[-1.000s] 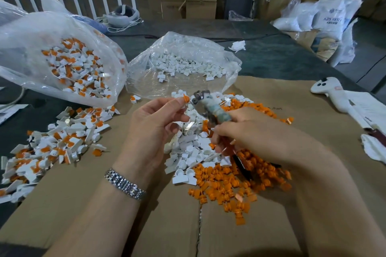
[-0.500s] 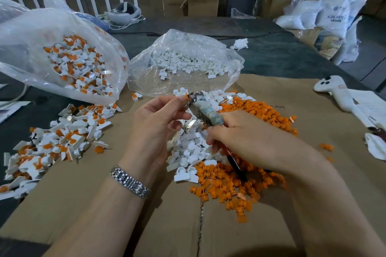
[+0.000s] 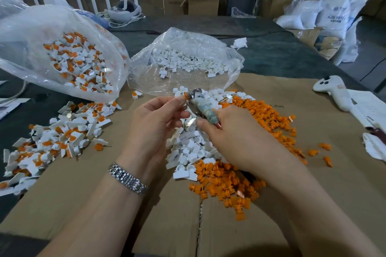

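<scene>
Centrally, left hand (image 3: 154, 119) fingers pinch orange plastic plug (image 3: 185, 95); right hand (image 3: 236, 137) fingers curl round tape-wrapped, metal-headed tool (image 3: 203, 108).

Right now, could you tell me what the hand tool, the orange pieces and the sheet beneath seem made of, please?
The hand tool has a shiny grey head, likely metal; its handle seems wrapped in mottled tape. The orange pieces look like moulded plastic, uniformly coloured. The sheet is matte brown cardboard, creased.
</scene>
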The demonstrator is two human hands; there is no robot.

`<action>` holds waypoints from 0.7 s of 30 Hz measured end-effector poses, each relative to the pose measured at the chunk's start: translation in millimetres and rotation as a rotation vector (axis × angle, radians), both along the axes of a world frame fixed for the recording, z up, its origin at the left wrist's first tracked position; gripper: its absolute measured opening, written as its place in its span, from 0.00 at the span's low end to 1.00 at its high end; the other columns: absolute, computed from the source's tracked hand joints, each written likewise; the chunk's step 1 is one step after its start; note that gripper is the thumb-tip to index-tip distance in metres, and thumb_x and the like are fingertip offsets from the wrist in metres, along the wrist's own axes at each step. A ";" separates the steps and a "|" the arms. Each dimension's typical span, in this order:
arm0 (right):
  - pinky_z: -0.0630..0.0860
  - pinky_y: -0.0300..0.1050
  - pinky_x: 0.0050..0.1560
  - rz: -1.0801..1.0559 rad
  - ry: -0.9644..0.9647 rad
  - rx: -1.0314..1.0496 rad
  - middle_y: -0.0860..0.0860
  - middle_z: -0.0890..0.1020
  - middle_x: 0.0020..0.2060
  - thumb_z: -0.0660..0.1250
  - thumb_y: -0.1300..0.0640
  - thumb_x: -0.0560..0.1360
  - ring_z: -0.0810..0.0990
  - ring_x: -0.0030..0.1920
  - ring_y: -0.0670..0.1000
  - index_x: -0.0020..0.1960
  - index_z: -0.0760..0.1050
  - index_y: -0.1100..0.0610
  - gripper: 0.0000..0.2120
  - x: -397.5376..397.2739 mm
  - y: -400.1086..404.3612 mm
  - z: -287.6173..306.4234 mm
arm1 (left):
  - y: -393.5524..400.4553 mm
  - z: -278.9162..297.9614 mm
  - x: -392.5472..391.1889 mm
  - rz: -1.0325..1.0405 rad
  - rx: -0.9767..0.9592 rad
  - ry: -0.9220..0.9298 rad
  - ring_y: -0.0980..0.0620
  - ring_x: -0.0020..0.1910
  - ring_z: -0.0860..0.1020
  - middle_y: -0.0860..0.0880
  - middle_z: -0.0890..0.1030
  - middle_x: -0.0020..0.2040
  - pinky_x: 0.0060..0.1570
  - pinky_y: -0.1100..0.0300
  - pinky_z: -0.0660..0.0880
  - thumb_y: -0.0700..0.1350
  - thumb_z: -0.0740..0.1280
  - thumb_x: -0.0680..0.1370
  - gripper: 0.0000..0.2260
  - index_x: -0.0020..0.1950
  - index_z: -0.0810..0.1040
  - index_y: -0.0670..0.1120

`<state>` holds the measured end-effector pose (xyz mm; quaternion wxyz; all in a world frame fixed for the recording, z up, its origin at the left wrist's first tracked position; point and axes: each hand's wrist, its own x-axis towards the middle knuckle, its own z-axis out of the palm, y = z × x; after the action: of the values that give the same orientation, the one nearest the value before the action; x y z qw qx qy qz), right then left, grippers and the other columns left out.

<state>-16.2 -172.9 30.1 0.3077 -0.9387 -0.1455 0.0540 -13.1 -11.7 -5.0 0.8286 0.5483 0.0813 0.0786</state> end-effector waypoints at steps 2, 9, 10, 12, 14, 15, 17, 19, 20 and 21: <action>0.72 0.44 0.29 0.012 -0.009 0.006 0.51 0.76 0.33 0.61 0.42 0.82 0.74 0.29 0.49 0.44 0.75 0.56 0.18 2.6 -0.3 -1.9 | 0.5 1.4 0.1 0.003 -0.005 -0.016 0.54 0.36 0.83 0.46 0.85 0.38 0.32 0.67 0.76 0.41 0.75 0.75 0.03 0.44 0.84 0.43; 0.77 0.41 0.36 0.053 0.156 0.133 0.48 0.84 0.35 0.62 0.38 0.79 0.82 0.33 0.44 0.47 0.79 0.50 0.16 8.1 -27.6 14.9 | 8.6 4.2 1.4 0.030 0.063 -0.092 0.49 0.40 0.85 0.46 0.85 0.40 0.34 0.64 0.78 0.45 0.75 0.72 0.07 0.46 0.83 0.43; 0.75 0.42 0.36 0.001 0.095 0.093 0.47 0.83 0.36 0.62 0.36 0.78 0.80 0.34 0.43 0.48 0.78 0.48 0.17 12.2 -33.2 13.9 | 9.4 3.9 1.5 0.020 0.075 -0.096 0.48 0.41 0.86 0.46 0.85 0.41 0.34 0.64 0.78 0.46 0.75 0.72 0.06 0.45 0.84 0.44; 0.74 0.44 0.38 -0.114 -0.032 -0.005 0.45 0.80 0.39 0.61 0.33 0.77 0.78 0.37 0.43 0.49 0.74 0.47 0.17 21.5 -42.6 9.1 | 9.3 3.0 1.2 -0.015 0.119 -0.091 0.46 0.42 0.86 0.44 0.86 0.42 0.34 0.64 0.78 0.46 0.75 0.73 0.04 0.43 0.86 0.47; 0.76 0.47 0.43 -0.215 -0.110 -0.168 0.47 0.79 0.46 0.63 0.35 0.77 0.78 0.44 0.47 0.53 0.73 0.46 0.15 31.1 -49.0 1.0 | 7.8 2.1 0.4 -0.048 0.167 -0.079 0.45 0.43 0.86 0.43 0.86 0.42 0.35 0.63 0.79 0.47 0.75 0.73 0.04 0.43 0.87 0.48; 0.77 0.50 0.46 -0.255 -0.125 -0.267 0.50 0.79 0.50 0.64 0.36 0.77 0.78 0.47 0.51 0.56 0.74 0.49 0.18 36.5 -51.8 -4.3 | 7.1 1.5 0.0 -0.065 0.186 -0.070 0.44 0.43 0.87 0.43 0.86 0.43 0.36 0.63 0.79 0.46 0.75 0.74 0.04 0.43 0.87 0.47; 0.76 0.57 0.55 -0.309 -0.131 -0.409 0.54 0.78 0.54 0.64 0.36 0.77 0.77 0.54 0.56 0.59 0.74 0.53 0.23 46.0 -54.8 -14.8 | 5.8 2.1 -0.7 -0.096 0.209 -0.052 0.43 0.44 0.87 0.42 0.86 0.44 0.36 0.63 0.80 0.44 0.74 0.77 0.04 0.45 0.87 0.46; 0.75 0.58 0.59 -0.335 -0.119 -0.473 0.55 0.78 0.56 0.64 0.33 0.76 0.76 0.57 0.58 0.60 0.75 0.54 0.26 50.1 -53.6 -23.0 | 4.6 2.6 -1.4 -0.111 0.226 -0.043 0.43 0.43 0.87 0.43 0.86 0.43 0.36 0.63 0.81 0.42 0.72 0.79 0.05 0.45 0.87 0.45; 0.74 0.58 0.60 -0.338 -0.103 -0.496 0.56 0.78 0.56 0.64 0.32 0.75 0.76 0.58 0.59 0.60 0.75 0.54 0.28 51.3 -52.5 -26.0 | 4.2 2.8 -1.5 -0.113 0.236 -0.042 0.44 0.42 0.87 0.44 0.86 0.41 0.37 0.63 0.81 0.42 0.72 0.79 0.05 0.45 0.86 0.44; 0.74 0.59 0.60 -0.342 -0.089 -0.518 0.56 0.78 0.57 0.63 0.30 0.75 0.76 0.59 0.60 0.59 0.75 0.54 0.29 51.5 -51.1 -28.5 | 3.8 3.1 -1.9 -0.115 0.250 -0.042 0.44 0.42 0.86 0.45 0.86 0.41 0.37 0.63 0.81 0.42 0.72 0.79 0.04 0.47 0.86 0.43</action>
<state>35.3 -224.0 1.6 0.0565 -0.9982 0.0195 -0.0046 -15.0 -8.0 -1.9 0.7586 0.6491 0.0221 0.0521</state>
